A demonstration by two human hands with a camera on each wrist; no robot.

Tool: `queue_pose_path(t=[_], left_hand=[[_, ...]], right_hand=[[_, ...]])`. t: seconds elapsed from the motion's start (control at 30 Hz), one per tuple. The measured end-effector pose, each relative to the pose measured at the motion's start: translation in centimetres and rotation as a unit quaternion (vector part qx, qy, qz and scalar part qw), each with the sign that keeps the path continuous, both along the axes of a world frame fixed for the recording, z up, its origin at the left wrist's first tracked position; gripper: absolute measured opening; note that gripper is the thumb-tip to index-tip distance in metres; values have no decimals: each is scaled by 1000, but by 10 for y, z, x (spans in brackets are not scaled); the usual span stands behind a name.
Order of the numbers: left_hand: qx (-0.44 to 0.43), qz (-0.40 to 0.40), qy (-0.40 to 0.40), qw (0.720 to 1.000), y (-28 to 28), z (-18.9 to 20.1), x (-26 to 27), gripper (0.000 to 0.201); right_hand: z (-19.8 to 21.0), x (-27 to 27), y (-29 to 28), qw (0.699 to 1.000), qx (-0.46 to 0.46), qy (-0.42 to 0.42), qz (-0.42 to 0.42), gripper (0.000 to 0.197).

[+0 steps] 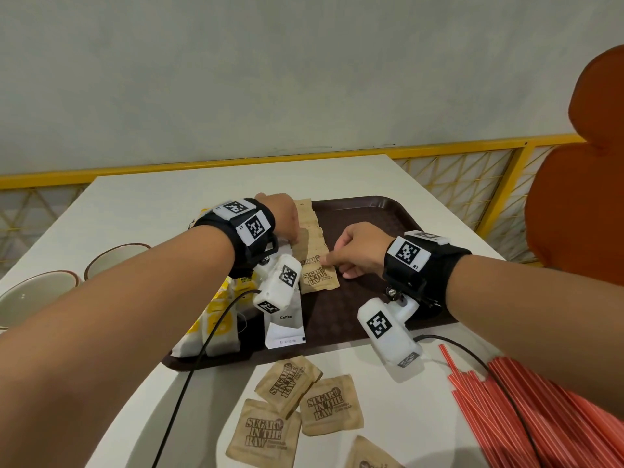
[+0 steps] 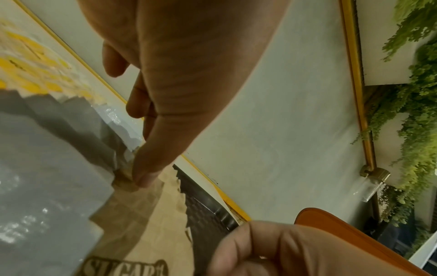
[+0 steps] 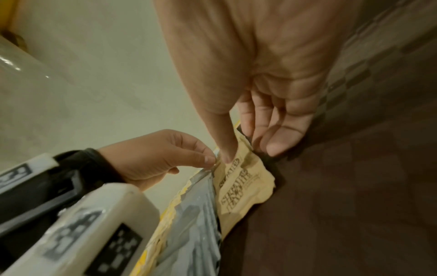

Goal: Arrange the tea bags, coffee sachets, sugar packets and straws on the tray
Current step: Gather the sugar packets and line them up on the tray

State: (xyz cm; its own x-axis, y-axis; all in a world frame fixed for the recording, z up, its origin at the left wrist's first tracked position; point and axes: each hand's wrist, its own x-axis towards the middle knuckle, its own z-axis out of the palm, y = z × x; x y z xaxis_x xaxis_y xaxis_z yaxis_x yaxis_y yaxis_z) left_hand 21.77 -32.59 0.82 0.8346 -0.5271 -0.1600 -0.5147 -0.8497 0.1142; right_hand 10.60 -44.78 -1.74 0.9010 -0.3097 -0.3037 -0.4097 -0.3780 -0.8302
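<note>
Head view: both hands work a row of brown sugar packets [image 1: 315, 251] on the tray [image 1: 371, 211]; left wrist view: left hand [image 2: 189, 74] pinches a packet corner; right wrist view: right hand [image 3: 255, 89] pinches another's edge; judged light, limp paper, best taken by edges.

Pale grey wall [image 1: 270, 79], yellow lattice railing [image 1: 456, 170], white table [image 1: 152, 204], orange chair [image 1: 580, 197].
</note>
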Motion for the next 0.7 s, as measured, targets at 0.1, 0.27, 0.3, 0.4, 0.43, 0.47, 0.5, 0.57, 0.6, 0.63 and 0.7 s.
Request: queue_pose_path(t=[0.1,0.27,0.3,0.4,0.43,0.47,0.5,0.57,0.6,0.63,0.7], left_hand=[[-1,3,5,1000,1,0,-3,24],[0,-5,-2,1000,1,-1,-9,26],[1,-4,0,1000,1,-1,-9,26],[11,-4,-1,1000,1,0,-9,27],[16,-5,-3,1000,1,-1,-8,27],[19,-5,-3,1000,0,0,-9,27],[18,-5,-2,1000,1,0,-9,26],[10,-6,-4,1000,1,2,-9,24],[2,-6,-8,1000,2,4,-9,22],[-12,-6,-17,1000,4,5,-8,18],[-45,13,-52,998,8,7,-6,18]], right_hand=[[-3,-3,2,1000,3,21,18,30],[-4,-1,4,1000,15,10,1,30],[-4,-1,4,1000,17,9,1,29],[-6,0,3,1000,13,1,2,28],[-7,1,3,1000,13,1,1,28],[-7,0,3,1000,13,1,1,28],[-7,1,2,1000,15,1,0,28],[-6,-1,3,1000,24,6,-2,27],[-5,-1,3,1000,23,8,-2,25],[-5,0,3,1000,10,3,-4,23],[-5,3,4,999,-28,-26,-30,15]])
